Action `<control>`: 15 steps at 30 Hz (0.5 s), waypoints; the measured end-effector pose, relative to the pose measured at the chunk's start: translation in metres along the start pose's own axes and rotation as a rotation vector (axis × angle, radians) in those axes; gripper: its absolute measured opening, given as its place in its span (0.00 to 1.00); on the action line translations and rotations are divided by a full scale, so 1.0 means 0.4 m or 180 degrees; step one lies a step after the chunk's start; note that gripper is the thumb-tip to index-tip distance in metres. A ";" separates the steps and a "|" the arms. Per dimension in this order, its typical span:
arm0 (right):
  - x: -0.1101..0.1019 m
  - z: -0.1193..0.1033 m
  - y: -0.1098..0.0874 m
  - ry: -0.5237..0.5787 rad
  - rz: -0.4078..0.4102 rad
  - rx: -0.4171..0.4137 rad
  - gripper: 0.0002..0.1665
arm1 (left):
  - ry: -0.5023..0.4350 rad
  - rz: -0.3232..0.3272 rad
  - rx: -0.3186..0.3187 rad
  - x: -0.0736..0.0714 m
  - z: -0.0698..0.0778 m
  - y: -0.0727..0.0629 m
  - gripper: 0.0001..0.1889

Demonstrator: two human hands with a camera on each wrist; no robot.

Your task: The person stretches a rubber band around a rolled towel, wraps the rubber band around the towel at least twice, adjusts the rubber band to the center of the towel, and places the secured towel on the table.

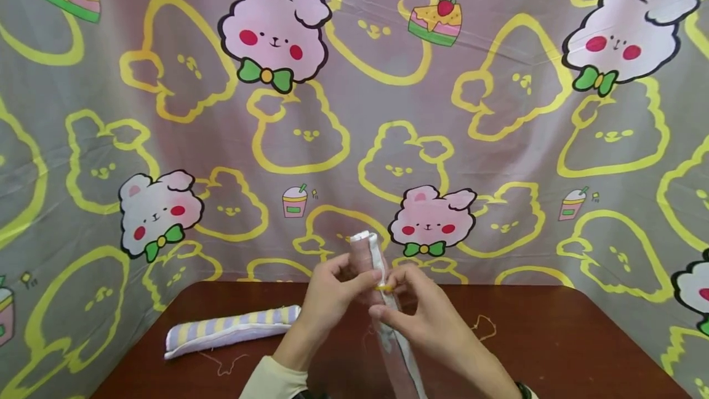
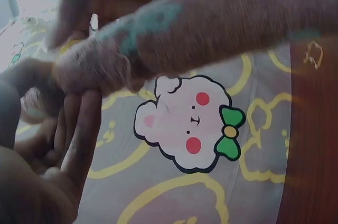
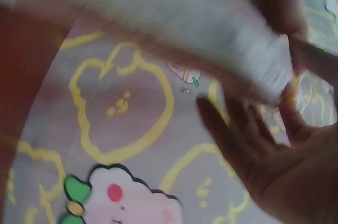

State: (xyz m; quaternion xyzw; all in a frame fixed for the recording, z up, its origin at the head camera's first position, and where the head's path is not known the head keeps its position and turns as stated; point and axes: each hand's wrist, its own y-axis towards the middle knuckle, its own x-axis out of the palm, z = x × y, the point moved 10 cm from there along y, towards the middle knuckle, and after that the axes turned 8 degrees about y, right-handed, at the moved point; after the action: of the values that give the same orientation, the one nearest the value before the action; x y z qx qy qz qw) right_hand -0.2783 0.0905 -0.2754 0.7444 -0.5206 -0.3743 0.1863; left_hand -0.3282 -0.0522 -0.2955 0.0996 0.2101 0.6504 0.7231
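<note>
A rolled brownish-pink towel (image 1: 362, 257) with a white edge stands tilted up between both hands. A thin yellow rubber band (image 1: 384, 288) lies around its upper part. My left hand (image 1: 329, 294) grips the roll near its top end, thumb across the front by the band. From the other side, my right hand (image 1: 432, 313) has curled fingers at the band, with its thumb against the roll just below. In the left wrist view the towel roll (image 2: 211, 28) shows a greenish patch; the right wrist view shows its pale side (image 3: 158, 18), blurred.
A second rolled towel (image 1: 232, 328), striped purple and yellow with a white edge, lies at the left of the dark red table (image 1: 183, 380). A loose yellowish band (image 1: 484, 328) lies at right, a thread (image 1: 224, 366) at left. A patterned curtain (image 1: 388, 97) hangs behind.
</note>
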 end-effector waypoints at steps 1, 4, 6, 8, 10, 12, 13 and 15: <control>0.002 -0.010 -0.002 -0.0332 0.0071 -0.0153 0.21 | 0.0115 0.0129 0.0017 -0.005 0.000 -0.002 0.12; 0.021 -0.035 -0.012 -0.1122 0.0220 -0.0529 0.25 | 0.0368 0.0461 0.0039 -0.019 0.002 -0.008 0.13; 0.033 -0.048 -0.017 -0.1423 0.0260 -0.0683 0.24 | 0.0409 0.0597 0.0016 -0.026 0.003 -0.010 0.13; 0.034 -0.054 -0.020 -0.1429 0.0308 -0.0732 0.24 | 0.0249 0.0557 -0.0046 -0.023 -0.005 -0.008 0.14; 0.025 -0.053 -0.019 -0.1161 0.0351 -0.0670 0.23 | -0.0004 0.0351 -0.0058 -0.012 -0.013 -0.004 0.14; 0.010 -0.042 -0.015 -0.0595 0.0338 -0.0494 0.22 | -0.0337 -0.0020 -0.0061 0.009 -0.020 0.000 0.15; 0.003 -0.034 -0.012 -0.0272 0.0319 -0.0371 0.20 | -0.0496 -0.0239 -0.0064 0.021 -0.023 0.001 0.15; -0.001 -0.012 -0.008 0.0385 0.0189 -0.0075 0.16 | -0.0716 -0.0604 -0.0048 0.039 -0.027 -0.002 0.14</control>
State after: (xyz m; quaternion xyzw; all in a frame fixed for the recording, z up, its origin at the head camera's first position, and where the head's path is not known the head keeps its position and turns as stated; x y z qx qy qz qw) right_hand -0.2727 0.0916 -0.2742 0.7476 -0.5258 -0.3291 0.2372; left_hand -0.3313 -0.0385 -0.3082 0.1461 0.1313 0.5654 0.8011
